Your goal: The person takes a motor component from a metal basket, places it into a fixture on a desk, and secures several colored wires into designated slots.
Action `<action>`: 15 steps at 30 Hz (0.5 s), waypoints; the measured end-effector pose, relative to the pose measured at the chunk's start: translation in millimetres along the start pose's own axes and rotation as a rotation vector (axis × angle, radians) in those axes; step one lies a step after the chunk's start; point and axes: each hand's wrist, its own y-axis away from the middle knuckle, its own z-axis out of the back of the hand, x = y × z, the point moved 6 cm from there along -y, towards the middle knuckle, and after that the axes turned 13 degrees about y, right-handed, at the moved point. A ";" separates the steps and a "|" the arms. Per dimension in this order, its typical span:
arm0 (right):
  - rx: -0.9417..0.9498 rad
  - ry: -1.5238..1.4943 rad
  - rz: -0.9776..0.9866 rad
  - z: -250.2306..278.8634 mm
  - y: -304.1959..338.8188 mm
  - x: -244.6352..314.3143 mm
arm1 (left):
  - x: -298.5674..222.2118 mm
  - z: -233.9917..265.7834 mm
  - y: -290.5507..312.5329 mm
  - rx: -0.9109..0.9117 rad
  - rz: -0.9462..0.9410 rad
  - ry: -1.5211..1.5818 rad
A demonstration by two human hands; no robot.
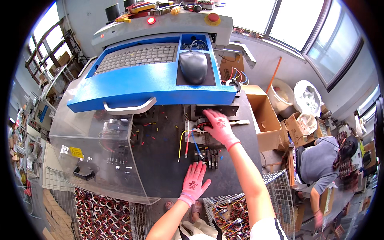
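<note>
Both my hands wear pink gloves with a dark print. My right hand (219,127) reaches over a small ring-shaped wound coil (201,123) on a metal fixture; finger and thumb are at its edge, and the palm hides part of it. Yellow, red and blue wires (187,141) run from the coil toward me. My left hand (193,181) lies with fingers stretched out, its tips at the near edge of a block of dark metal clamps (208,157). The blue wire's end lies at that block.
Above the dark worktop (160,168) is a blue keyboard drawer (152,96) with a black mouse (193,67). A clear plastic guard (96,164) stands left. Wire baskets of wound coils (102,212) are below. A cardboard box (262,114) and a bending co-worker (320,162) are to the right.
</note>
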 end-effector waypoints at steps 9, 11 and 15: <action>0.502 -0.998 -0.428 65.4 113.0 109.6 | 8.4 21.6 79.5 -0.435 0.472 2.402; 0.439 -0.679 -0.043 104.0 143.3 150.2 | -56.7 71.8 79.6 -0.259 0.552 2.497; 0.420 -0.844 -0.092 85.1 171.1 198.2 | -66.3 73.2 155.7 -0.322 0.701 2.405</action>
